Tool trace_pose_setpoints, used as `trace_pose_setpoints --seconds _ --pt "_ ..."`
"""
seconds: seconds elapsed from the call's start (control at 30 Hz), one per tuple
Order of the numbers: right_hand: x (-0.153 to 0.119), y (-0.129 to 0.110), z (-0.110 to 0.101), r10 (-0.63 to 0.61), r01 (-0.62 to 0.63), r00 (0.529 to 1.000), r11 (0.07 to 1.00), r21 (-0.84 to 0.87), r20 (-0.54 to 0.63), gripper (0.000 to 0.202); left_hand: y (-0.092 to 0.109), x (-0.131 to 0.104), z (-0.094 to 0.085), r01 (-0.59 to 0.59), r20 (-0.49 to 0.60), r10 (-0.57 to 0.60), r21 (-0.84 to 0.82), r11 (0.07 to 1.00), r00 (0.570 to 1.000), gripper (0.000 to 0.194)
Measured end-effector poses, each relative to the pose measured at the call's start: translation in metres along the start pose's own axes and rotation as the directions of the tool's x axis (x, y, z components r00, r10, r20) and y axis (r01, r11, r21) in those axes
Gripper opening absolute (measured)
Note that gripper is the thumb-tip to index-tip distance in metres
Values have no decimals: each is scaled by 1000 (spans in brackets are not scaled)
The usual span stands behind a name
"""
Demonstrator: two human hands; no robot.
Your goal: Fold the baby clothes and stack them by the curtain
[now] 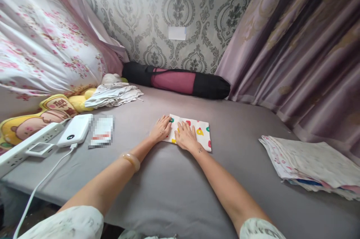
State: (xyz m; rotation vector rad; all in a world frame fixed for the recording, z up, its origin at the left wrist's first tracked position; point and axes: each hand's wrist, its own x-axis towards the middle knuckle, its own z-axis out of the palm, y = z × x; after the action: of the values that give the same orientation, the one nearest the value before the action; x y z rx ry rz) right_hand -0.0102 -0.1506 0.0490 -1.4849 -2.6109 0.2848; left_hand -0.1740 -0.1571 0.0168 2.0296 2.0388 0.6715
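white cloth point(200, 128) under each flat grip point(161, 128) point(186, 136)

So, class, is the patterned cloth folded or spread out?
Folded, by its look: the patterned cloth makes a compact, straight-edged rectangle under the right hand.

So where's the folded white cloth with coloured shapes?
The cloth is just below the head view's centre, left hand at its left edge, right hand atop.

On the bed point(168, 182), the cloth point(201, 141) lies in the middle, left hand point(161, 128) at its left edge, right hand point(185, 136) on top. Behind, I see a long bag point(173, 81) along the wall point(194, 14). Leftward come packet point(102, 131), power bank point(78, 129) and power strip point(21, 153), a plush toy point(47, 114) behind; at right, a cloth stack point(312, 162).
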Motion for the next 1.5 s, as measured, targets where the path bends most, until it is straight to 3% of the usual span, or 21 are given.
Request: trace_pose_setpoints --seconds 0.13,0.2,0.37,0.5,0.67,0.83,0.97,1.07,1.17,1.27,1.4,1.5 --pt "8 -18 -1 -88 87 993 996 -25 -76 58 -5 3 2 19 -72 -26 -99 995 997 51" --pt "10 -26 3 -142 142 988 990 -6 -59 58 -7 4 3 14 -93 -25 -122 992 995 54" --pt "11 -30 12 -130 129 991 991 30 32 62 -8 4 4 27 -102 -43 -155 988 994 54" --pt "18 -30 6 -112 109 991 993 39 76 62 -8 4 4 46 -109 -71 -213 976 992 55" --pt "38 -34 0 -146 146 989 989 -20 -5 58 -4 3 0 65 -123 -102 -275 959 987 60" --pt "48 -34 8 -165 172 982 983 -71 90 68 2 0 -5 117 -87 -139 -220 968 986 59" --pt "48 -32 16 -172 176 982 983 -53 78 69 4 -1 -6 104 -77 -114 -132 986 990 57" --pt "49 -30 14 -162 161 986 987 25 46 62 2 0 -6 85 -69 -93 -115 990 993 58" --pt "48 -20 6 -73 77 997 985 156 -33 58 -1 3 -6 91 -61 -100 -132 987 993 58" --pt "41 -1 -7 12 4 995 987 161 -100 57 2 6 -8 102 -45 -104 -51 993 994 56" --pt "23 23 -15 32 -28 995 999 46 -90 58 23 10 -8 -70 3 70 163 984 998 53" --pt "15 31 -11 25 -25 998 1000 -7 -51 58 41 13 0 -201 73 189 231 952 979 51"
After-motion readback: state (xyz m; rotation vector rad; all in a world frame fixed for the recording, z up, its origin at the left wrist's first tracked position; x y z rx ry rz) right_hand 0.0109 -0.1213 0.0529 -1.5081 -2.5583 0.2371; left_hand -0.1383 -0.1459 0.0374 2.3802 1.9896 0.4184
